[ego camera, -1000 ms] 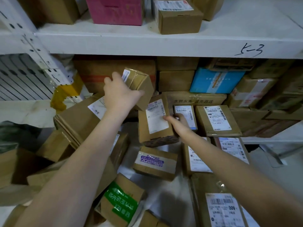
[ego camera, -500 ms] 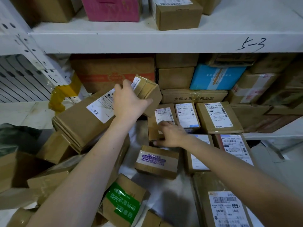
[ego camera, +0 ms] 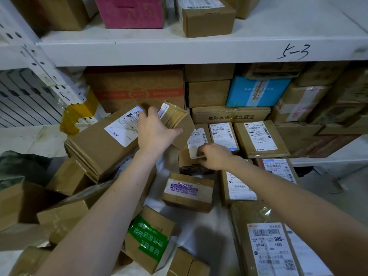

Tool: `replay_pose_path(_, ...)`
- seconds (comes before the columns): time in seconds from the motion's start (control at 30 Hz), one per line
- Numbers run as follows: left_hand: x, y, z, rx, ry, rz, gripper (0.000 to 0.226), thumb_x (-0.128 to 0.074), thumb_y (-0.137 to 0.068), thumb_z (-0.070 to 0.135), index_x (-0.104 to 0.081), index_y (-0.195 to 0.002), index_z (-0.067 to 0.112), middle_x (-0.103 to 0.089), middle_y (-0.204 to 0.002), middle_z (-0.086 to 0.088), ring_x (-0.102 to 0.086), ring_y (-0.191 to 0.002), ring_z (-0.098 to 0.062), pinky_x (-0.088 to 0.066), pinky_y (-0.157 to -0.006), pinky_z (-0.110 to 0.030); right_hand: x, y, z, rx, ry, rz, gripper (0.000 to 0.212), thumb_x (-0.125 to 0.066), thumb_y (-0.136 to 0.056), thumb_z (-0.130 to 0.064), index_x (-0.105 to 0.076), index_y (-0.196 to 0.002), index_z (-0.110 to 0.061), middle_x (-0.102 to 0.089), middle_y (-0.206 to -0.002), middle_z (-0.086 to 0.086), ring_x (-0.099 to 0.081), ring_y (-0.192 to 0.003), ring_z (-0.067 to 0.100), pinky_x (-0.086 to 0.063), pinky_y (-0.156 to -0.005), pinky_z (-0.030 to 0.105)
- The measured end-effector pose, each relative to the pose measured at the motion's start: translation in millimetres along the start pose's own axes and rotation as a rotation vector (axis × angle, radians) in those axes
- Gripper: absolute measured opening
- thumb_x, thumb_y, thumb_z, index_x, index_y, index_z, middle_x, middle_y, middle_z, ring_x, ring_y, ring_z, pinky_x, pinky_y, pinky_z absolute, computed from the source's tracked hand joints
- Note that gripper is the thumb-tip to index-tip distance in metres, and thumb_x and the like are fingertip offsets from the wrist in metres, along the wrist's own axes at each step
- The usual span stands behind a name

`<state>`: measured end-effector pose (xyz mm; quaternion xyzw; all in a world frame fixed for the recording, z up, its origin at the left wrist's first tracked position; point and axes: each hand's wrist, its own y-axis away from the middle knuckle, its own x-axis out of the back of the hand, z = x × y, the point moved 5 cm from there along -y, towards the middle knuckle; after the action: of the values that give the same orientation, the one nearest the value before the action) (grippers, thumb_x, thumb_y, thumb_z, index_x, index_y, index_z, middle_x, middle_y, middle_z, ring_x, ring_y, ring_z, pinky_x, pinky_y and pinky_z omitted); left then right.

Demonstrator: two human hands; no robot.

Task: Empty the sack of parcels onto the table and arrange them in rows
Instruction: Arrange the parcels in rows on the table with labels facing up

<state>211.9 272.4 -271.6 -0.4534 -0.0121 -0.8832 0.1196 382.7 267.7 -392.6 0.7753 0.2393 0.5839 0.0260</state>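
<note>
The left grip is clenched round a small brown cardboard box wrapped in glossy tape. It holds the box clear of the pile, below and to the left of the blue cardboard carton on the lower shelf. The right grip has its fingers curled over the near edge of a small brown parcel with a white address label, which lies flat just under the held box. It appears to be grasping that edge, perhaps to square the parcel up (the fingertips themselves are hidden).

Straight below the blue carton, a second labelled brown parcel and a wider labelled brown parcel sit side by side, touching, in line with the one under the right grip. Together they make a back row. Nearer the person there is a pair of label-up parcels, and then a long brown parcel with a barcode label.

Well to the left of the blue carton and lower, things lie at odd angles on the white counter. They include a large flat brown carton with a white label, a box with a purple-printed label and a box with green tape.

The emptying looks done, since the parcels are out on the counter (I cannot pick out the sack for certain). The arranging seems less than half done. About six parcels stand in lines on the right, at least as many lie loose, and the taped box is not yet placed.
</note>
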Motion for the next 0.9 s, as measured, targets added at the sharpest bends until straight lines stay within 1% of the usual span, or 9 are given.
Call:
replay_pose_path(0.1,0.7,5.6,0.5,0.005,-0.004,0.005,0.080,-0.085,-0.062,0.044,-0.046,-0.126,0.013,-0.044,-0.127,-0.010,-0.048,-0.117,-0.029,-0.043,-0.089,-0.036,-7.6,24.4,-26.1,0.119,-0.022,-0.114,0.056,-0.067,-0.077,-0.058,-0.055,-0.116,-0.021,-0.061,-0.111,0.001,-0.060,-0.098,0.021,-0.052,-0.078,0.037)
replay_pose_path(0.23,2.1,16.7,1.8,0.014,0.000,-0.007,0.081,-0.085,-0.063,0.042,-0.046,-0.128,0.013,-0.043,-0.130,-0.011,-0.047,-0.120,-0.030,-0.044,-0.092,-0.038,-46.1,50.7,-50.3,0.126,0.253,-0.272,0.110,-0.079,-0.059,-0.062,-0.023,-0.144,-0.020,-0.043,-0.137,0.010,-0.050,-0.119,0.033,-0.047,-0.092,0.046)
replay_pose_path(0.33,8.2,27.5,-1.9,0.035,0.010,-0.007,0.083,-0.085,-0.065,0.040,-0.044,-0.132,0.013,-0.041,-0.134,-0.010,-0.045,-0.122,-0.030,-0.044,-0.091,-0.038,-40.9,57.4,-54.8,0.099,0.202,-0.252,0.106,-0.082,-0.060,-0.053,-0.026,-0.143,-0.018,-0.043,-0.138,0.010,-0.048,-0.123,0.032,-0.045,-0.095,0.045)
replay_pose_path(0.43,19.3,32.1,-6.9,0.054,0.027,0.025,0.085,-0.085,-0.066,0.042,-0.043,-0.134,0.013,-0.041,-0.134,-0.010,-0.046,-0.122,-0.030,-0.045,-0.092,-0.041,-11.9,66.1,-47.2,0.070,-0.042,-0.281,0.086,-0.080,-0.065,-0.045,-0.037,-0.136,-0.019,-0.054,-0.126,0.004,-0.055,-0.104,0.019,-0.050,-0.079,0.031)
replay_pose_path(0.5,28.1,33.9,-8.0,0.066,0.039,0.059,0.085,-0.084,-0.066,0.042,-0.043,-0.134,0.012,-0.041,-0.134,-0.011,-0.047,-0.122,-0.031,-0.046,-0.092,-0.042,12.7,73.2,-39.7,0.036,-0.195,-0.281,0.088,-0.079,-0.067,-0.037,-0.034,-0.139,-0.017,-0.053,-0.119,0.001,-0.056,-0.099,0.015,-0.054,-0.076,0.031)
replay_pose_path(0.63,40.1,37.0,-5.4,0.059,0.056,0.154,0.082,-0.084,-0.067,0.040,-0.044,-0.132,0.009,-0.041,-0.134,-0.011,-0.046,-0.122,-0.032,-0.046,-0.089,-0.043,71.0,81.2,-12.7,-0.029,-0.302,-0.085,0.099,-0.083,-0.064,-0.032,-0.027,-0.144,-0.015,-0.051,-0.121,0.002,-0.056,-0.101,0.016,-0.053,-0.078,0.029)
replay_pose_path(0.77,27.1,44.0,1.2,-0.033,0.029,0.203,0.075,-0.086,-0.065,0.033,-0.045,-0.122,0.007,-0.043,-0.128,-0.013,-0.046,-0.118,-0.032,-0.046,-0.088,-0.042,103.8,93.0,16.4,-0.192,0.196,0.381,0.107,-0.084,-0.056,-0.052,-0.029,-0.140,-0.014,-0.043,-0.137,0.009,-0.044,-0.124,0.027,-0.042,-0.100,0.043)
replay_pose_path(0.83,11.3,50.7,5.6,-0.098,0.020,0.211,0.072,-0.087,-0.063,0.028,-0.045,-0.118,0.007,-0.042,-0.125,-0.014,-0.046,-0.116,-0.032,-0.047,-0.089,-0.041,84.9,96.5,22.5,-0.195,0.380,0.410,0.101,-0.081,-0.060,-0.053,-0.029,-0.138,-0.015,-0.041,-0.137,0.011,-0.040,-0.126,0.028,-0.036,-0.103,0.043)
replay_pose_path(0.9,-12.5,58.8,10.4,-0.158,-0.032,0.181,0.071,-0.087,-0.062,0.025,-0.045,-0.116,0.004,-0.041,-0.125,-0.017,-0.044,-0.119,-0.035,-0.046,-0.090,-0.041,54.0,99.0,34.9,-0.166,0.368,0.335,0.095,-0.079,-0.065,-0.052,-0.029,-0.138,-0.017,-0.039,-0.138,0.011,-0.038,-0.127,0.027,-0.035,-0.105,0.043)
